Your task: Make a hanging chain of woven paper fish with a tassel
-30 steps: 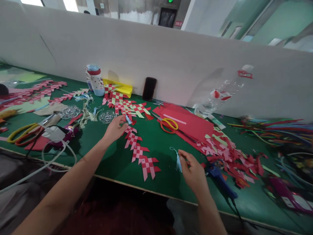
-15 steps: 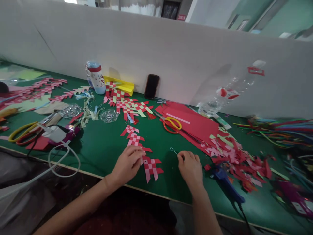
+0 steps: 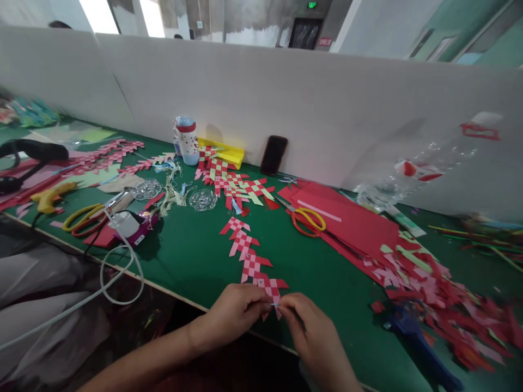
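Note:
My left hand [image 3: 241, 309] and my right hand [image 3: 312, 324] come together at the table's front edge, both with closed, pinching fingertips. Between them shows a small pale blue bit of thin cord [image 3: 275, 305], mostly covered by the fingers. It lies over the tail end of the nearest pink-and-red woven paper fish [image 3: 267, 284]. Several more such fish, like this woven paper fish [image 3: 250, 265], run in a line away from my hands across the green table [image 3: 188, 247]. The left fingers touch or nearly touch the nearest fish; exactly which, I cannot tell.
Orange-and-yellow scissors [image 3: 308, 222] lie by red paper sheets [image 3: 347, 218]. Paper scraps [image 3: 433, 294] and a blue glue gun [image 3: 420, 340] are at right. Bead dishes, such as this clear dish [image 3: 203, 200], tassels [image 3: 174, 198], a phone [image 3: 274, 154] and a flask [image 3: 187, 140] stand farther back.
My right hand has moved left with the pale blue cord loop, to the nearest fish. My left hand has come down toward the same spot, its fingers now pinched. The camera view has shifted.

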Action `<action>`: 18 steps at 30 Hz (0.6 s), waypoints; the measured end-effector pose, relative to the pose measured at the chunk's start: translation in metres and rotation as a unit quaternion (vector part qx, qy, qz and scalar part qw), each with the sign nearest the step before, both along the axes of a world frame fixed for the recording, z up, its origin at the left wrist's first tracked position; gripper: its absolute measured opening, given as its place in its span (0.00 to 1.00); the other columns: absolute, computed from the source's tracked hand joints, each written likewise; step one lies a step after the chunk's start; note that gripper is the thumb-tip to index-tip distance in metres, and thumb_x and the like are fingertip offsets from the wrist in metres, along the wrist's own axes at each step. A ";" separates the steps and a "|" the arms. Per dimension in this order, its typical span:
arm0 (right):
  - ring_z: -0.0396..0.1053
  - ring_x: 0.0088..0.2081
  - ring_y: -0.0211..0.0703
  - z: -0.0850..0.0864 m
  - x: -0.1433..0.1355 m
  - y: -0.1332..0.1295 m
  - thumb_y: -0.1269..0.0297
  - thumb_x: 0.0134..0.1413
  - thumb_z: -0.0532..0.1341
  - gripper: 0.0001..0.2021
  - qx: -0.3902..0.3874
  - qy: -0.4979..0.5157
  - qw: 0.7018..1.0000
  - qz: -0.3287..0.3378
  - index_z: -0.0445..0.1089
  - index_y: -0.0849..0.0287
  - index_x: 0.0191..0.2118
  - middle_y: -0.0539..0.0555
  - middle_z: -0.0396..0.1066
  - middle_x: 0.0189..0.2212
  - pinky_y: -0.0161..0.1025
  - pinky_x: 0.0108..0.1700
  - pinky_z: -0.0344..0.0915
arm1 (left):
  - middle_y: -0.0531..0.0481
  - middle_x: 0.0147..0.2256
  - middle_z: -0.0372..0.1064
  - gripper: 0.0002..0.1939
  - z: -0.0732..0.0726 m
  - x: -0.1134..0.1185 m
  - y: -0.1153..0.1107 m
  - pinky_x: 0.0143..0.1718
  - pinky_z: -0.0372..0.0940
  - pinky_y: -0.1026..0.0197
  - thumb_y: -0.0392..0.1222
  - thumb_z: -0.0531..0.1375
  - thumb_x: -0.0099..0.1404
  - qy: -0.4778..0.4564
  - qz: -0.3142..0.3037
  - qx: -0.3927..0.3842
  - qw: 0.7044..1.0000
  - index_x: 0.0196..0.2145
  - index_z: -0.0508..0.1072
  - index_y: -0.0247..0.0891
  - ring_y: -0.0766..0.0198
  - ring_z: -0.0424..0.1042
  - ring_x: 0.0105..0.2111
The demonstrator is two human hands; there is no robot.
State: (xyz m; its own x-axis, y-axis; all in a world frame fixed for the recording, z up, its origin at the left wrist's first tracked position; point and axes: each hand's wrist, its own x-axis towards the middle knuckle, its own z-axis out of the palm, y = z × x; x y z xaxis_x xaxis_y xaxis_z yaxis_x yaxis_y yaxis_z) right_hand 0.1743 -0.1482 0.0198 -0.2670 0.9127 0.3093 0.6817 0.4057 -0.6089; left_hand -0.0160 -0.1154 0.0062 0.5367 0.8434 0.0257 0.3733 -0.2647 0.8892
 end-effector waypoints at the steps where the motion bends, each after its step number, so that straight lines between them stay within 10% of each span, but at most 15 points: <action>1: 0.72 0.29 0.38 -0.002 0.000 -0.005 0.66 0.64 0.52 0.09 -0.014 -0.001 1.000 0.005 0.67 0.54 0.34 0.50 0.72 0.29 0.32 0.32 0.68 | 0.53 0.28 0.73 0.10 -0.001 -0.003 -0.004 0.33 0.63 0.69 0.37 0.57 0.66 0.005 0.003 -0.008 1.000 0.29 0.76 0.38 0.68 0.70 0.28; 18: 0.74 0.34 0.40 -0.024 -0.003 -0.046 0.61 0.62 0.57 0.09 -0.106 0.030 0.994 0.002 0.73 0.54 0.43 0.52 0.75 0.34 0.33 0.36 0.70 | 0.54 0.29 0.75 0.06 -0.005 -0.011 -0.034 0.33 0.62 0.67 0.36 0.57 0.63 0.043 0.013 -0.013 0.999 0.32 0.75 0.40 0.67 0.72 0.30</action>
